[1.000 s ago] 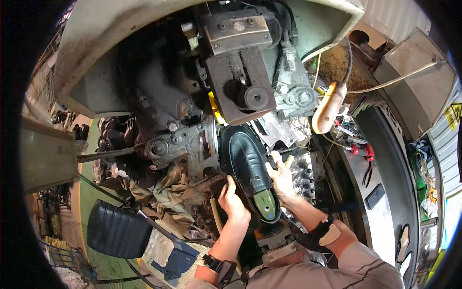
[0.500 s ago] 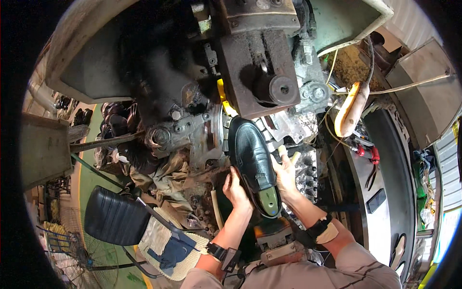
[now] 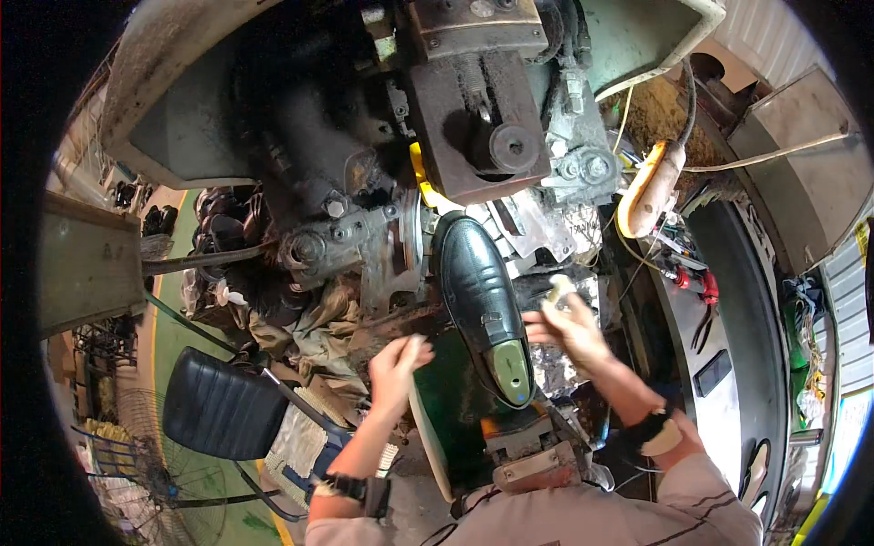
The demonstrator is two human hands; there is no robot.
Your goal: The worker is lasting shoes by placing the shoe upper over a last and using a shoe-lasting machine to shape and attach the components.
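Observation:
A black leather shoe (image 3: pixel 475 278) sits on a green last (image 3: pixel 512 371), its toe up against the machine's metal clamp parts and its heel end towards me. My left hand (image 3: pixel 393 371) is off the shoe on its left side, fingers curled together with nothing visible in them. On the shoe's right, my right hand (image 3: pixel 575 329) is slightly blurred, with its fingers apart and pale covers on some fingertips. Its fingers reach close to the shoe's side; whether they touch it I cannot tell.
The dark machine head (image 3: pixel 478 127) overhangs the toe. A lamp-like handpiece (image 3: pixel 651 191) hangs from a cable at the right. Beyond it, a phone (image 3: pixel 713 373) and red-handled tool (image 3: pixel 696 284) lie on a metal ledge. A black chair (image 3: pixel 223 405) and wire fan (image 3: pixel 150 464) stand at the left.
Both hands have let go of the shoe. The left has drawn away left, its fingers curling; the right has shifted right. The shoe stays up against the machine.

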